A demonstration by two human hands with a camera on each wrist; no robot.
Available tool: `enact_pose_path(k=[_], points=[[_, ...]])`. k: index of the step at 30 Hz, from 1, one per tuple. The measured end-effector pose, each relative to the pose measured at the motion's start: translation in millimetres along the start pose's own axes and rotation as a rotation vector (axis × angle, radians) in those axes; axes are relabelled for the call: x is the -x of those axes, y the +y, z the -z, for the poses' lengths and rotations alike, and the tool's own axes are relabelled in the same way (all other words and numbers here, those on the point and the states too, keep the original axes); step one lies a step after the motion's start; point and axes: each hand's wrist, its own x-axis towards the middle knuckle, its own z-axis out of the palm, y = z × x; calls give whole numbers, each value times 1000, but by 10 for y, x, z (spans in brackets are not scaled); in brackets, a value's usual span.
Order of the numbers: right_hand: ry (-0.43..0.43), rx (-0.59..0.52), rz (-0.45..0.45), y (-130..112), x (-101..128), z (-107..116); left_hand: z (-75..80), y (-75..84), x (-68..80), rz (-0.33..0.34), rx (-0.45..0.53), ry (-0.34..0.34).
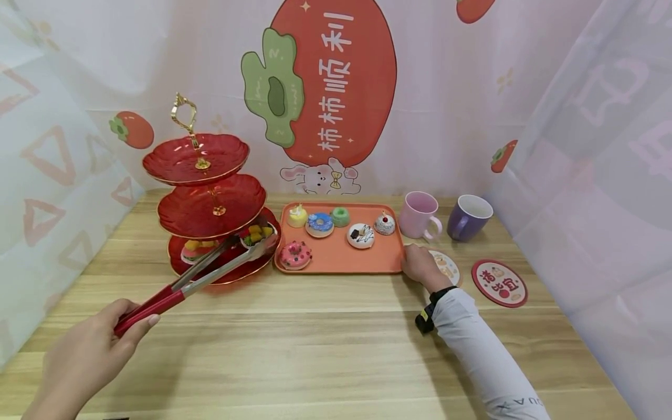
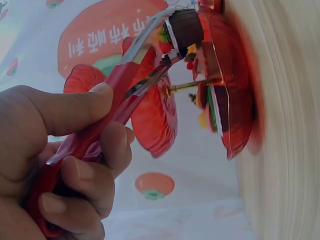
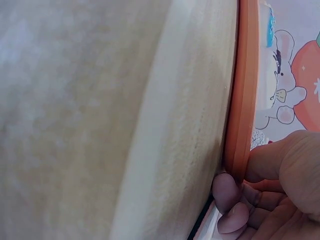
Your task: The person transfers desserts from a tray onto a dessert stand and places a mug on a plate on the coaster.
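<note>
My left hand [image 1: 86, 353] holds red-handled metal tongs [image 1: 181, 291], fingers wrapped round the handles in the left wrist view. The tongs' tips are at a fruit-topped toy cake with a dark side [image 2: 184, 31], at the right of the bottom plate [image 1: 223, 280] of a red three-tier stand. Whether the cake touches the plate I cannot tell. Another fruit-topped cake [image 1: 195, 251] sits on that plate. At the orange tray's [image 1: 357, 262] front right corner, my right hand [image 1: 422, 268] pinches the rim between thumb and fingers [image 3: 227, 192].
On the tray lie a pink donut [image 1: 295, 255], a blue donut [image 1: 319, 224], a white donut [image 1: 360, 235] and several small cakes. Behind my right hand stand a pink mug [image 1: 417, 216] and a purple mug [image 1: 469, 219]. A red-rimmed coaster [image 1: 500, 283] lies right.
</note>
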Motion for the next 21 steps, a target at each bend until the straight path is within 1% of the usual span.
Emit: enact_pose_path(k=[6,10,14,21], points=[[6,5,2,3,-3,-6,42,-95,85,38,-8,-37],[9,8,4,11,3,-4,64,-144,119,42,-21,-38],[5,2,5,12,8,-1,81,-172,151,41,-30,-36],[5,4,6,13,-2,-6,93,-199,175,62,-45,-59]])
